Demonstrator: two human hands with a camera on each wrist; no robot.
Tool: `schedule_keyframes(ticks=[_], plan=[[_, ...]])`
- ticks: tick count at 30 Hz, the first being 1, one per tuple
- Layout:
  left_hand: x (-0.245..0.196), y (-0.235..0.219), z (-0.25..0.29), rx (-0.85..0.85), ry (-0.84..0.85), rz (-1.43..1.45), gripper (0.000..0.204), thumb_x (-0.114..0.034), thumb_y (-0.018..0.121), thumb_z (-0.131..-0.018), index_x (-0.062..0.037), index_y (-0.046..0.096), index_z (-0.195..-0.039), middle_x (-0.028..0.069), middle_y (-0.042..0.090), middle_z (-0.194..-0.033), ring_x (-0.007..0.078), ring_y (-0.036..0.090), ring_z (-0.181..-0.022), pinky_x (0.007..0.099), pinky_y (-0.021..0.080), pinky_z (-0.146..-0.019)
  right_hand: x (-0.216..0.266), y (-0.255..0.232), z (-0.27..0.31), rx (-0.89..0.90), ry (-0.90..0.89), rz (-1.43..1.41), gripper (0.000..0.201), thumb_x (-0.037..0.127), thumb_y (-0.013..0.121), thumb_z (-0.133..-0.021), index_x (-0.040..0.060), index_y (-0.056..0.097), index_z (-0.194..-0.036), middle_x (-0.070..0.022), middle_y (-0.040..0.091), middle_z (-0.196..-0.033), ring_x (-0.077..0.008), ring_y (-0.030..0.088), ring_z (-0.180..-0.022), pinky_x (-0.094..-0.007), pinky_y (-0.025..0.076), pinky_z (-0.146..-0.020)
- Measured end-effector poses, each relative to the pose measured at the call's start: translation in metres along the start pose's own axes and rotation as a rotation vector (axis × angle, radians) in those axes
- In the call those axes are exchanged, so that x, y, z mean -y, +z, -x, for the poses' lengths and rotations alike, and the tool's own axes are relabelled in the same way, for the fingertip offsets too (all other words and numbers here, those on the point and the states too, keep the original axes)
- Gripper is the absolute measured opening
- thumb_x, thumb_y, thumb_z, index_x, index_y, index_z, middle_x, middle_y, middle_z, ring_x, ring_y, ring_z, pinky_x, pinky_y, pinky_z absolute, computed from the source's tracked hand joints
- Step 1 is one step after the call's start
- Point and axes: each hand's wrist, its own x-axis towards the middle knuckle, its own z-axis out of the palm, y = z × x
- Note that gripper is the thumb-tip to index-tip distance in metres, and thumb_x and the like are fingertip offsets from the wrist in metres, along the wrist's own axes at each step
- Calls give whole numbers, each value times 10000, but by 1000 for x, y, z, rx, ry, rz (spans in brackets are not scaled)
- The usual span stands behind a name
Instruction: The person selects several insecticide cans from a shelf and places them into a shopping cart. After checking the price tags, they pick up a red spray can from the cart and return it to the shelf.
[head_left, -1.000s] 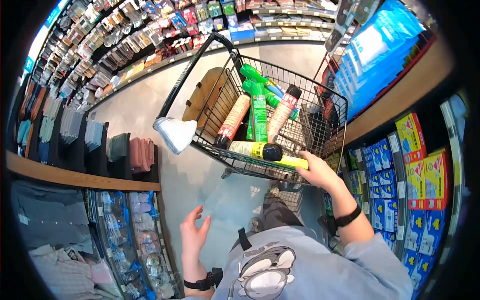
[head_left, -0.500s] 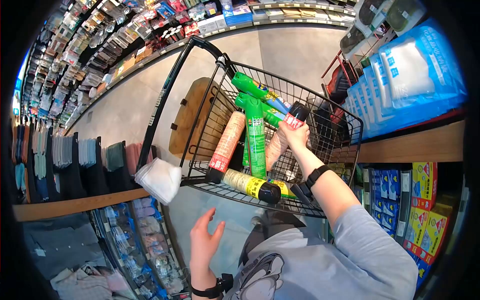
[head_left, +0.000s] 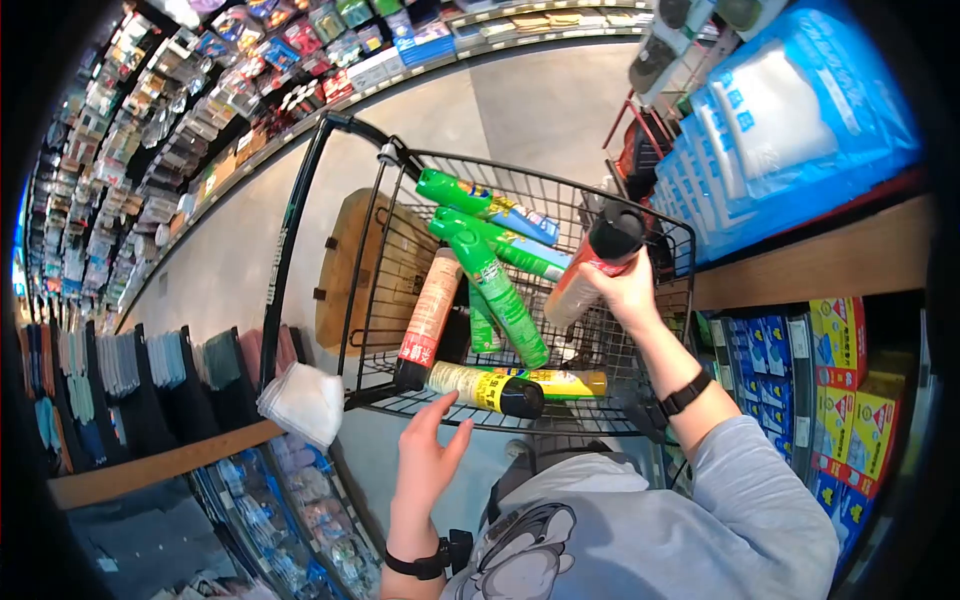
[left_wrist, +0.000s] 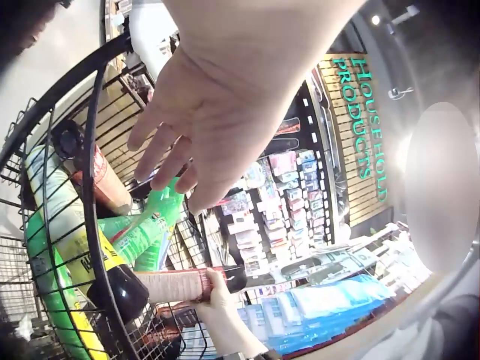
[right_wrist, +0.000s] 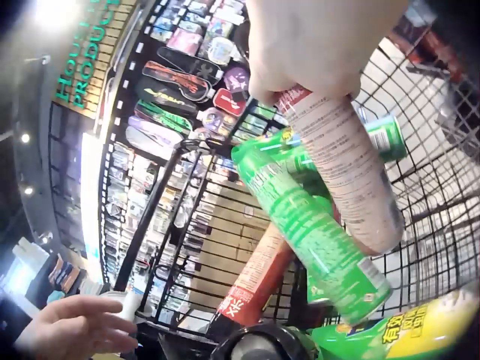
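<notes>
My right hand [head_left: 630, 292] grips a spray can [head_left: 572, 297] with a tan and red label just below its black cap. That can is tilted over the right part of the black wire shopping cart [head_left: 297, 215], its lower end close by a green can [right_wrist: 307, 232]. Several other cans lie in the cart: green ones [head_left: 490, 280], a second tan and red can [head_left: 428, 315], and a yellow-labelled can [head_left: 480, 388] with a black cap. My left hand [head_left: 428, 450] holds nothing; its fingers extend close to the cart's near rim, beside the yellow-labelled can.
A white, cloth-like bundle [head_left: 305, 403] hangs at the end of the cart handle. Blue-wrapped packs [head_left: 770, 130] stand on a wooden shelf at right, with yellow and red boxes [head_left: 840, 385] below. Folded textiles [head_left: 170, 358] line the left shelf; hanging goods fill the far racks.
My right hand has left the cart's near side, taken hold of the tan and red can and raised it rightward. One green can has swung to a slant. My left hand is nearer the rim.
</notes>
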Motion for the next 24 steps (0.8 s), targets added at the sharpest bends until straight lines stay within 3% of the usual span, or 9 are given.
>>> schedule_keyframes(ticks=[3,6,7,8,11,12,15,20,24], plan=[[-10,10,-5,-2,34,95,431,-131,761,-851,-2,638,-1245,189,693,-1131,306,681,-1044,378,526,-907,60,-41,4,96,136,-144,546,88,839,-752,25,581,-1229,-54,679,-1104,-152,646,-1014,-356,512,-942],[-22,22,-4,36,66,260,498,-149,763,-861,-21,599,-1314,158,673,-1222,266,649,-1132,381,502,-958,110,-51,31,101,126,-437,636,450,696,-849,18,560,-1295,-125,659,-1180,-230,664,-1056,-388,558,-914],[-27,25,-1,74,59,355,553,-162,766,-865,-35,567,-1365,139,653,-1285,249,620,-1194,388,483,-994,122,-49,41,134,164,-558,773,578,648,-842,12,518,-1353,-145,645,-1173,-257,644,-1085,-429,550,-935],[-32,28,2,90,84,355,553,-162,766,-865,-35,567,-1365,139,653,-1285,249,620,-1194,388,483,-994,128,-47,50,196,169,-771,820,602,645,-841,4,493,-1382,-148,643,-1127,-274,632,-1032,-439,542,-907],[-51,32,15,549,70,745,793,-476,676,-916,-53,368,-1513,142,533,-1438,256,494,-1341,403,411,-1078,146,-32,89,327,166,-1062,881,662,613,-837,2,474,-1403,-142,629,-1101,-264,596,-920,-404,510,-815],[-57,33,22,699,69,811,878,-605,618,-927,-60,310,-1543,167,510,-1452,267,476,-1355,406,409,-1080,154,-24,103,306,171,-1171,851,671,573,-842,-22,517,-1332,-169,664,-1040,-274,655,-890,-412,565,-798],[-72,39,58,1078,-2,1087,1024,-792,435,-893,-68,194,-1576,148,418,-1531,238,450,-1383,417,361,-1131,165,-15,140,374,109,-1229,865,687,548,-841,-27,520,-1328,-166,664,-1026,-269,649,-882,-390,553,-773],[-85,24,129,1183,-90,1169,1001,-789,395,-905,-80,172,-1575,123,409,-1536,244,457,-1385,446,387,-1130,184,-4,207,429,75,-1184,893,700,508,-863,-52,489,-1343,-160,683,-1015,-274,672,-817,-405,560,-746],[-68,17,187,1073,-24,1067,781,-662,258,-1016,-99,212,-1556,123,469,-1485,250,511,-1338,434,421,-1107,186,2,262,437,39,-1199,885,687,518,-877,-51,472,-1364,-171,684,-1060,-269,678,-863,-400,566,-808]])
